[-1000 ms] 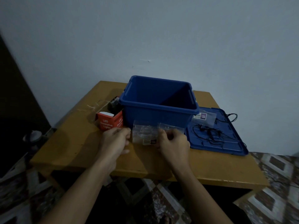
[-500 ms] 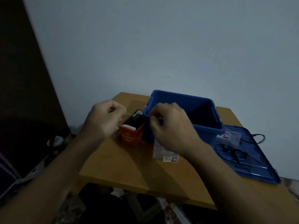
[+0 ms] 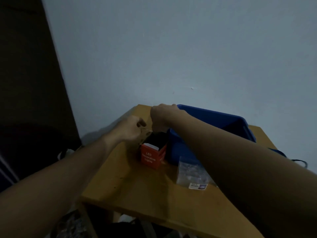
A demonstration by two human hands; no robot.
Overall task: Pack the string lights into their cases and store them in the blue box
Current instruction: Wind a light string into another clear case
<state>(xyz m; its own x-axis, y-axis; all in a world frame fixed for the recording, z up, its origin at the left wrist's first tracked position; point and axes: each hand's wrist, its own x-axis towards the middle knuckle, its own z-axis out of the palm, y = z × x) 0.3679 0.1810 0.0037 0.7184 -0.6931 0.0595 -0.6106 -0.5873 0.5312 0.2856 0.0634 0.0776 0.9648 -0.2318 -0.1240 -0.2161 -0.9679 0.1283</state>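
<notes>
Both grips work just above the open mouth of the red carton (image 3: 151,158), which I take as my mark. The left grip (image 3: 131,128) is closed tight, pinching a thin pale strand (image 3: 147,130) of the string lights. That strand runs across toward the right grip (image 3: 162,115), whose fingers curl downward out of my sight, so I cannot tell whether it has hold of the wire. I judge the step to be feeding the lights into the carton. Next, the strand needs gathering in loops and lowering into the dark opening without catching on the flaps. The blue box (image 3: 214,122) stands open just beside the carton's right side. A clear case (image 3: 190,170) with a label lies on the worktop (image 3: 130,191), right of the carton and nearer me, partly under my right forearm, which hides whatever is beyond it. Dim light makes the wire hard to follow.
</notes>
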